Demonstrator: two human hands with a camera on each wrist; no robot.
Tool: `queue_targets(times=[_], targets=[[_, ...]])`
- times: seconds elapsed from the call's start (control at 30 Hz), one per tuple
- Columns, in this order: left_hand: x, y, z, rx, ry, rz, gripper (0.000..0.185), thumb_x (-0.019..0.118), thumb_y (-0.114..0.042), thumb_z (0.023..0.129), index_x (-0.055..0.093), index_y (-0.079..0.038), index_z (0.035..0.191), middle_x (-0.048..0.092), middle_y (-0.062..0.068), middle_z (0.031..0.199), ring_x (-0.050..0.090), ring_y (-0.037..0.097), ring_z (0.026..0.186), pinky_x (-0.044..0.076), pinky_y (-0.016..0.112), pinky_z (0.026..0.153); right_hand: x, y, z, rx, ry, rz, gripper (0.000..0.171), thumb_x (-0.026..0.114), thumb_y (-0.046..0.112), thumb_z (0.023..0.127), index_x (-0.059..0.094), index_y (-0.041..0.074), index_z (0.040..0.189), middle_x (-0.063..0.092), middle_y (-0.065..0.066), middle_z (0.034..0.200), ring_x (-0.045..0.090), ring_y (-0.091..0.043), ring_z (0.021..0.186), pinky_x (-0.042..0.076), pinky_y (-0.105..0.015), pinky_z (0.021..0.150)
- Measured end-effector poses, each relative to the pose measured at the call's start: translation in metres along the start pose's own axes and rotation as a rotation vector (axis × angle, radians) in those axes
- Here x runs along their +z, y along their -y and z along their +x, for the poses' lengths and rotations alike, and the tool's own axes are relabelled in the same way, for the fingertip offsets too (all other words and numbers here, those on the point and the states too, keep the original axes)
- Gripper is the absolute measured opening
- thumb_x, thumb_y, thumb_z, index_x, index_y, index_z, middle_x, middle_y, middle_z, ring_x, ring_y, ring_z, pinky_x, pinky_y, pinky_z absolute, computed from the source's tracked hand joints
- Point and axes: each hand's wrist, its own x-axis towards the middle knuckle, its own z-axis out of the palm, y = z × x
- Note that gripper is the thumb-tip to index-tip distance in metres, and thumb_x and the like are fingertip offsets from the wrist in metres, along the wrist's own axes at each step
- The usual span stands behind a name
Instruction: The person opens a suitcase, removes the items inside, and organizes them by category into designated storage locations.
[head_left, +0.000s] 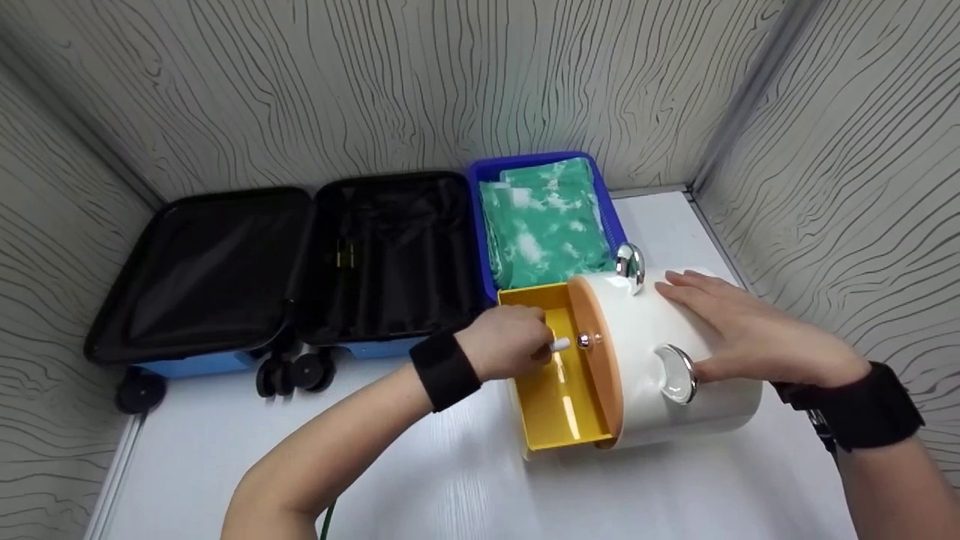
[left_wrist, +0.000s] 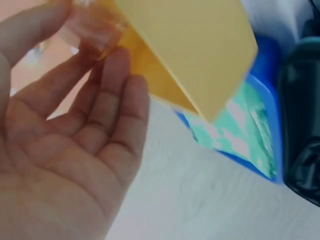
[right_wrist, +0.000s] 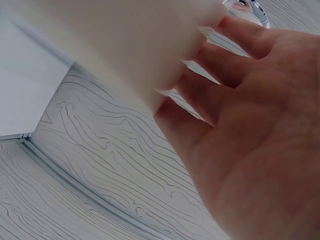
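A white rounded case (head_left: 652, 330) with an orange end panel (head_left: 596, 352) lies on the table. From that end a yellow drawer (head_left: 544, 405) sticks out. Over the drawer, my left hand (head_left: 510, 341) pinches a small clear bottle-like item (left_wrist: 95, 25); a white tip of it shows in the head view. Its exact kind is blurred and partly covered by my fingers. My right hand (head_left: 757, 337) rests on the white case with fairly straight, spread fingers, the thumb near a chrome handle (head_left: 682, 373). A second chrome handle (head_left: 631, 262) stands on the case's far side.
Behind the drawer stands a blue basket (head_left: 611, 214) holding folded green-and-white cloth (head_left: 547, 225). To its left lies an opened suitcase (head_left: 217, 270) with black lining and wheels (head_left: 311, 371) toward me. Patterned panels (head_left: 420, 82) enclose the table.
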Motion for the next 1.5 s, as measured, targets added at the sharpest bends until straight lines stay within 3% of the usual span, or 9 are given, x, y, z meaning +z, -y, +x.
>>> queue_targets(times=[0.23,0.4,0.57,0.83,0.97,1.1,1.27,1.4,1.5], targets=[[0.024,-0.019,0.016,0.024,0.111,0.141,0.023,0.061,-0.031,0.104,0.076,-0.014,0.098,0.069,0.002,0.090,0.061,0.017,0.076,0.050,0.030,0.068,0.001,-0.001,0.001,-0.008,-0.003,-0.013,0.104,0.086,0.028,0.070,0.037,0.011,0.159,0.031,-0.015,0.164,0.022,-0.041,0.151,0.022,-0.065,0.116],[0.032,-0.025,0.022,-0.001,0.137,0.200,0.026,0.059,-0.036,0.104,0.074,-0.015,0.102,0.071,0.003,0.094,0.067,0.018,0.083,0.055,0.032,0.068,0.001,-0.002,0.001,-0.023,-0.012,-0.040,0.102,0.086,0.029,0.070,0.038,0.009,0.158,0.033,-0.016,0.163,0.025,-0.042,0.150,0.024,-0.065,0.116],[0.037,-0.027,0.024,-0.019,0.145,0.164,0.034,0.052,-0.042,0.106,0.071,-0.013,0.107,0.070,0.005,0.095,0.066,0.020,0.084,0.055,0.033,0.068,0.001,-0.002,0.000,-0.018,-0.015,-0.032,0.103,0.086,0.030,0.070,0.037,0.011,0.159,0.032,-0.015,0.164,0.024,-0.041,0.151,0.024,-0.066,0.115],[0.041,-0.025,0.026,-0.012,0.163,0.115,0.034,0.049,-0.039,0.109,0.067,-0.010,0.112,0.067,0.006,0.096,0.064,0.021,0.084,0.053,0.032,0.071,0.002,-0.002,0.000,-0.027,-0.018,-0.028,0.102,0.086,0.030,0.071,0.038,0.010,0.159,0.034,-0.018,0.162,0.026,-0.042,0.150,0.024,-0.066,0.115],[0.035,-0.020,0.021,0.013,0.143,0.061,0.030,0.057,-0.039,0.105,0.067,-0.011,0.109,0.065,0.004,0.093,0.060,0.020,0.084,0.050,0.030,0.075,0.003,-0.003,0.000,-0.028,-0.018,-0.026,0.102,0.086,0.030,0.071,0.038,0.010,0.159,0.034,-0.018,0.162,0.025,-0.043,0.150,0.024,-0.066,0.115],[0.020,-0.011,0.010,-0.022,0.039,-0.072,0.036,0.067,-0.045,0.099,0.070,-0.013,0.116,0.066,0.001,0.102,0.058,0.019,0.092,0.049,0.030,0.082,0.002,-0.002,0.001,-0.024,-0.020,-0.026,0.102,0.086,0.029,0.071,0.038,0.010,0.159,0.033,-0.018,0.163,0.025,-0.043,0.150,0.024,-0.066,0.115],[0.009,0.006,-0.019,-0.108,-0.253,-0.230,0.034,0.071,-0.035,0.098,0.070,-0.014,0.125,0.067,0.001,0.119,0.059,0.019,0.108,0.049,0.033,0.095,0.001,-0.002,0.000,-0.017,-0.012,-0.007,0.104,0.086,0.029,0.070,0.037,0.011,0.159,0.031,-0.016,0.164,0.023,-0.042,0.150,0.023,-0.067,0.115],[0.021,0.019,-0.045,-0.179,-0.501,-0.367,0.026,0.070,-0.024,0.099,0.071,-0.014,0.123,0.066,-0.003,0.120,0.058,0.016,0.107,0.050,0.032,0.092,0.001,-0.003,-0.001,-0.012,-0.011,0.016,0.105,0.086,0.028,0.069,0.036,0.013,0.160,0.029,-0.014,0.165,0.021,-0.041,0.151,0.022,-0.067,0.115],[0.042,0.025,-0.059,-0.248,-0.604,-0.460,0.023,0.070,-0.019,0.098,0.071,-0.015,0.121,0.065,-0.005,0.119,0.058,0.015,0.104,0.051,0.031,0.088,0.002,-0.002,-0.001,-0.013,-0.005,0.012,0.106,0.086,0.027,0.069,0.035,0.012,0.160,0.029,-0.014,0.165,0.021,-0.041,0.151,0.022,-0.067,0.115]])
